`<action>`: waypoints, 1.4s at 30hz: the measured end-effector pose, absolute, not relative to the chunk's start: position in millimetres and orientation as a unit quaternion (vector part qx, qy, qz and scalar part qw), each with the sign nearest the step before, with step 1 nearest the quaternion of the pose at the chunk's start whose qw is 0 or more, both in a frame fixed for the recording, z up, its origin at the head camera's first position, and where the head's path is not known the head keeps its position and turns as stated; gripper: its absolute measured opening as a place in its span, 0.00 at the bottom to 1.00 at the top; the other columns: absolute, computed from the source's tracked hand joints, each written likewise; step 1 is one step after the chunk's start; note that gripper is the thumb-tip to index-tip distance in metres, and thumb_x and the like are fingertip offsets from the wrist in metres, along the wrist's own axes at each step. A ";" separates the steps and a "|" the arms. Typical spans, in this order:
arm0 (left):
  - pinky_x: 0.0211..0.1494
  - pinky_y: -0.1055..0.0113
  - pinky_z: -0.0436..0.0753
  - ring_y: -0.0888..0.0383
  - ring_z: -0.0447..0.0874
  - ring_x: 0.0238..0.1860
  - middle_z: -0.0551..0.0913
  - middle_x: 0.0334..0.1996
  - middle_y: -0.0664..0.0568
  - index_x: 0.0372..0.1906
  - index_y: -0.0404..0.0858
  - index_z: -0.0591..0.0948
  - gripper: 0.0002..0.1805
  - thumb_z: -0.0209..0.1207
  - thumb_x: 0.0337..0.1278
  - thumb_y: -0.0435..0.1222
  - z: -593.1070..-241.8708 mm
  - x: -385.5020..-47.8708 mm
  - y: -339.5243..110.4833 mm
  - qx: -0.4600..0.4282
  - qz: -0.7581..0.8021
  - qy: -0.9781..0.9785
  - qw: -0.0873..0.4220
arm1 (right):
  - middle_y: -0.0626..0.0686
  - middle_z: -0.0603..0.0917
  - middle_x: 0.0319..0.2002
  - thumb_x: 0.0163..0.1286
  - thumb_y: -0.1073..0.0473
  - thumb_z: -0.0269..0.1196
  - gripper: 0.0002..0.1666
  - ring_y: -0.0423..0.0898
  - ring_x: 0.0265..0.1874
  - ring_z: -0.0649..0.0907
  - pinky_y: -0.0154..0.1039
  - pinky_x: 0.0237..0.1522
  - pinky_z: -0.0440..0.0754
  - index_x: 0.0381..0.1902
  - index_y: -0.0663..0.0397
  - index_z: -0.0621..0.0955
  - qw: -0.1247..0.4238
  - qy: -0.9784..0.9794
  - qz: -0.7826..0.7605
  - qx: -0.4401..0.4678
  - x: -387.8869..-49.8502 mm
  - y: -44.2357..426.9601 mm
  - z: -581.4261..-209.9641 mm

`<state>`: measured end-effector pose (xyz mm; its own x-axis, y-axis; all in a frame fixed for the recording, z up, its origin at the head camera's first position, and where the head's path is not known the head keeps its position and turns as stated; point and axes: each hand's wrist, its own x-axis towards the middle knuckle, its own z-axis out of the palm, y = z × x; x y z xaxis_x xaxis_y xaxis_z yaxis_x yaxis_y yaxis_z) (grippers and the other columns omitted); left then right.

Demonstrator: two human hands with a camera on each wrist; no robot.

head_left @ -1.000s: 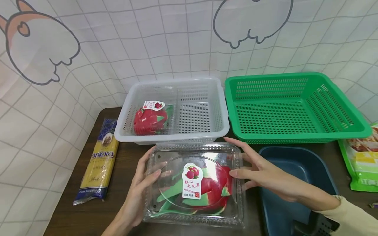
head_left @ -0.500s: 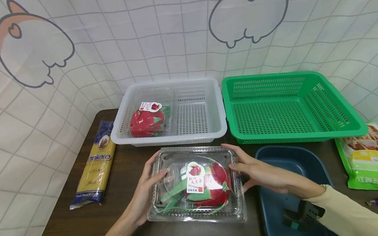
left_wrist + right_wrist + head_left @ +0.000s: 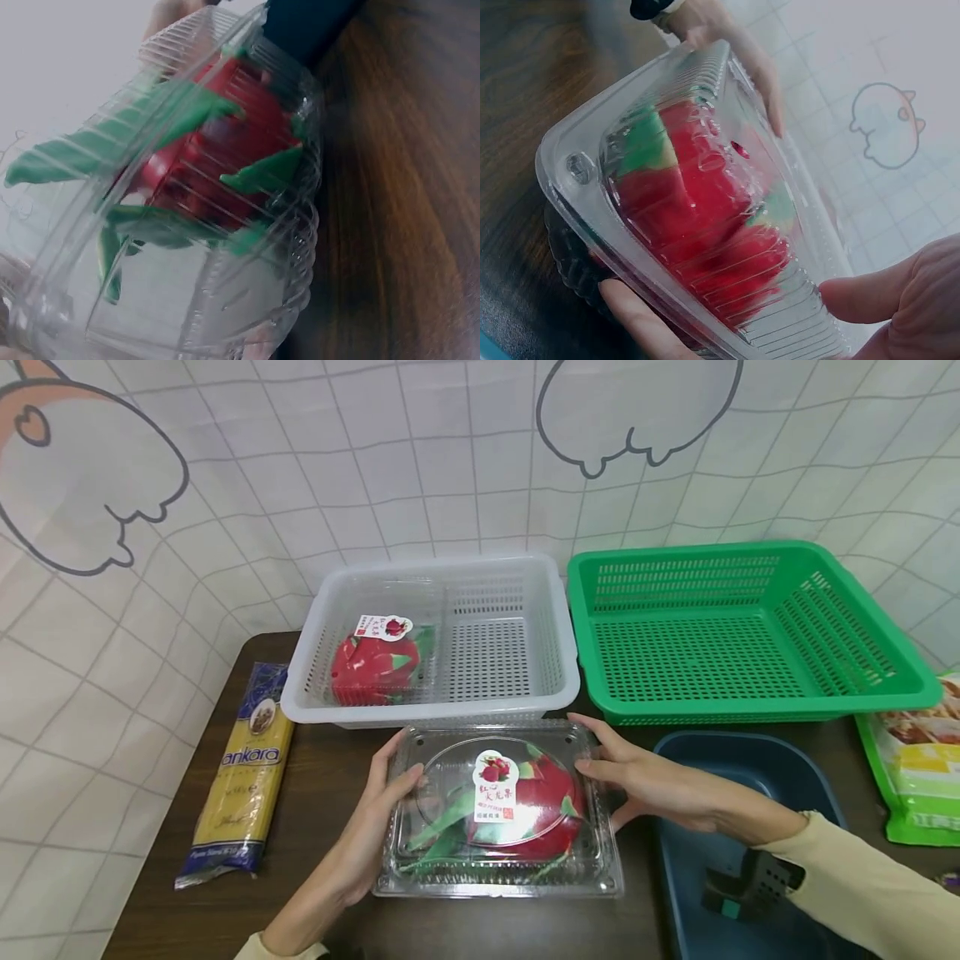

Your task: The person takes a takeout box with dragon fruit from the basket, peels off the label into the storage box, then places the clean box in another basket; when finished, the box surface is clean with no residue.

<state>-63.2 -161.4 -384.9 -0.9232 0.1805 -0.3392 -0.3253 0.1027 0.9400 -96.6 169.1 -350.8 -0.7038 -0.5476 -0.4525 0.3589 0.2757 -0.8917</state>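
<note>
A clear plastic clamshell box point(image 3: 435, 874) is held between my two hands in front of the white basket. Inside it lies a red dragon fruit point(image 3: 540, 831) with green leaf tips, and a printed fruit label point(image 3: 495, 787) sits on the lid. My left hand point(image 3: 367, 831) grips the left side, thumb over the lid's edge. On the other side, my right hand point(image 3: 648, 781) holds the right edge, thumb on top; the right wrist view shows a finger point(image 3: 641, 319) at the rim's underside. Whether the base touches the table cannot be told.
Behind stand a white basket point(image 3: 513, 708) with another boxed dragon fruit point(image 3: 375, 668) and a green basket point(image 3: 765, 706). A blue bin point(image 3: 750, 747) stands under my right forearm. A pasta packet point(image 3: 243, 768) lies left, a green bag point(image 3: 922, 777) right, on the dark table point(image 3: 322, 768).
The box has shifted slightly right, and its near edge has moved away from me. Both hands have kept their grip and moved along with it. The baskets and packets stay put.
</note>
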 end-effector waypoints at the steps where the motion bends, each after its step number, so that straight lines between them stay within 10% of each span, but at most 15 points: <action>1: 0.71 0.20 0.42 0.39 0.69 0.71 0.49 0.80 0.41 0.83 0.60 0.44 0.37 0.46 0.80 0.55 -384.5 -63.8 -161.6 -0.050 0.661 0.723 0.193 | 0.73 0.46 0.76 0.84 0.53 0.52 0.48 0.78 0.72 0.57 0.60 0.48 0.87 0.85 0.44 0.35 0.379 0.703 -0.598 -0.067 -97.2 169.3 -351.4; 4: 0.72 0.20 0.41 0.37 0.71 0.71 0.50 0.80 0.39 0.84 0.59 0.43 0.38 0.45 0.80 0.56 -383.8 -65.4 -161.4 -0.042 0.637 0.743 0.200 | 0.74 0.43 0.77 0.85 0.54 0.51 0.47 0.80 0.73 0.55 0.60 0.47 0.87 0.85 0.45 0.34 0.377 0.704 -0.598 -0.063 -98.4 170.7 -353.8; 10: 0.77 0.26 0.40 0.39 0.34 0.83 0.36 0.85 0.45 0.84 0.52 0.43 0.39 0.45 0.81 0.55 -384.0 -70.2 -162.8 -0.009 0.577 0.796 0.184 | 0.74 0.46 0.76 0.85 0.52 0.51 0.47 0.79 0.70 0.61 0.61 0.45 0.88 0.85 0.46 0.36 0.360 0.715 -0.597 -0.052 -101.1 169.4 -358.0; 20: 0.76 0.29 0.54 0.40 0.71 0.68 0.50 0.81 0.39 0.84 0.49 0.43 0.40 0.44 0.81 0.56 -384.9 -74.9 -165.4 -0.010 0.543 0.822 0.172 | 0.73 0.47 0.77 0.86 0.49 0.50 0.46 0.77 0.68 0.66 0.59 0.46 0.88 0.85 0.44 0.36 0.356 0.731 -0.580 -0.056 -107.8 164.5 -355.3; 34: 0.74 0.37 0.63 0.41 0.68 0.69 0.62 0.74 0.37 0.83 0.43 0.51 0.36 0.43 0.83 0.54 -384.5 -72.0 -173.7 0.018 0.518 0.846 0.125 | 0.70 0.39 0.80 0.85 0.47 0.51 0.48 0.80 0.73 0.56 0.65 0.50 0.86 0.85 0.44 0.35 0.362 0.723 -0.586 -0.055 -107.6 163.7 -354.8; 42: 0.57 0.48 0.82 0.47 0.78 0.60 0.65 0.67 0.40 0.77 0.41 0.66 0.30 0.55 0.79 0.48 -378.7 -56.7 -182.6 0.112 0.363 0.921 -0.083 | 0.70 0.39 0.80 0.85 0.46 0.50 0.48 0.83 0.75 0.51 0.67 0.51 0.85 0.85 0.43 0.34 0.367 0.714 -0.594 -0.058 -107.6 163.8 -354.5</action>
<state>-56.7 -182.6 -378.7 -0.9610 0.1464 0.2347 0.2672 0.7113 0.6502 -107.6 163.8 -354.5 -0.7244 -0.5179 -0.4550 0.3530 0.2883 -0.8901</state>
